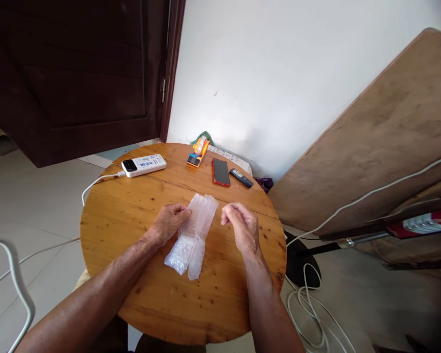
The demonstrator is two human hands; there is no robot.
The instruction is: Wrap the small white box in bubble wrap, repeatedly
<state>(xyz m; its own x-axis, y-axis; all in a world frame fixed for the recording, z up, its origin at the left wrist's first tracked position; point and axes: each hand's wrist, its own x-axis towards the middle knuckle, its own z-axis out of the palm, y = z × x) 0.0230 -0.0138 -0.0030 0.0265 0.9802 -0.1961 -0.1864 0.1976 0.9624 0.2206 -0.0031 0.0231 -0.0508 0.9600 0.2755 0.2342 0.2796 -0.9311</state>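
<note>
While a dark door (84, 73) stands at the far left, a round wooden bench (121, 215) fills the middle of the scene. Left side of the bench: white power bank (149, 165), black display at one end, white cable plugged into that same end and dropping over the bench edge. Next, left hand (170, 221): thumb and fingers pinched together on the upper left edge of the bubble wrap (195, 229), firm hold. Bubble wrap sits near the middle of the bench, between the two hands, running from upper right to lower left; lower end splits into a puffy left lobe and a narrower right one. Can't tell from here whether its upper end touches the wood.

Behind the wrap, towards the wall (260, 73): orange tape dispenser (197, 153) with a clear roll, something green just behind it. Right of that, a phone (221, 172) in a red case, dark screen up. Right hand (244, 225) is in front of the phone, just right of the wrap and apart from it, fingers curled in to the thumb; can't tell if something thin is pinched there. Dark handset (241, 178) lies beside the phone, tilted, near the back right edge. Further right, a big brown board (382, 117) leans on the wall; white cable loops on the floor below.
</note>
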